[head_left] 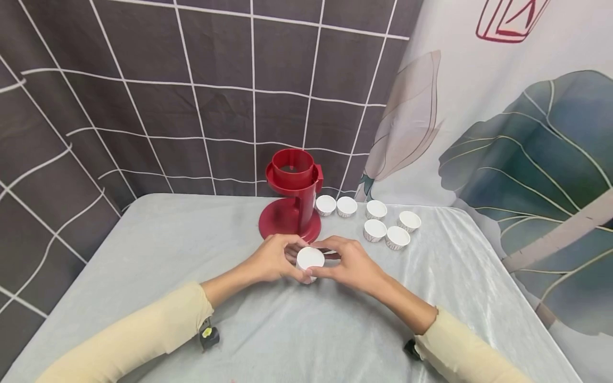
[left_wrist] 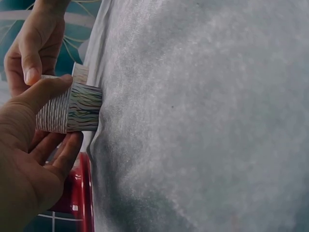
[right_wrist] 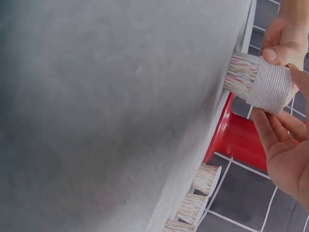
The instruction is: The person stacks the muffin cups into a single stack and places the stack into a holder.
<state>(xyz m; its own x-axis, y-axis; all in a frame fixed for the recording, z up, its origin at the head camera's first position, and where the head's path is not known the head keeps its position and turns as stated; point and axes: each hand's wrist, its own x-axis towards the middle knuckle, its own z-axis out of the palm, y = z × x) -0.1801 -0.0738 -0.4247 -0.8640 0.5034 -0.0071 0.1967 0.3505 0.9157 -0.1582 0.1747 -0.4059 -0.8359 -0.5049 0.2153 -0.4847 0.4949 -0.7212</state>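
Observation:
A nested stack of white paper baking cups (head_left: 310,258) with a streaky coloured pattern stands upright on the cloth between both hands. My left hand (head_left: 276,259) grips it from the left; in the left wrist view its thumb lies along one side and its fingers on the other. From the right, my right hand (head_left: 353,264) holds the same stack, thumb in front and fingers behind. Many closely packed rims show on the stack (right_wrist: 270,84) in the right wrist view. Just behind the hands is a red stand (head_left: 306,213) with a round base and a ring-shaped top.
Several paper baking cups (head_left: 375,230) stand singly on the table to the right of the red stand. A pale grey cloth (head_left: 158,250) covers the table. Behind it hangs a dark grid-patterned curtain (head_left: 215,111), with a leaf-print curtain (head_left: 522,159) on the right.

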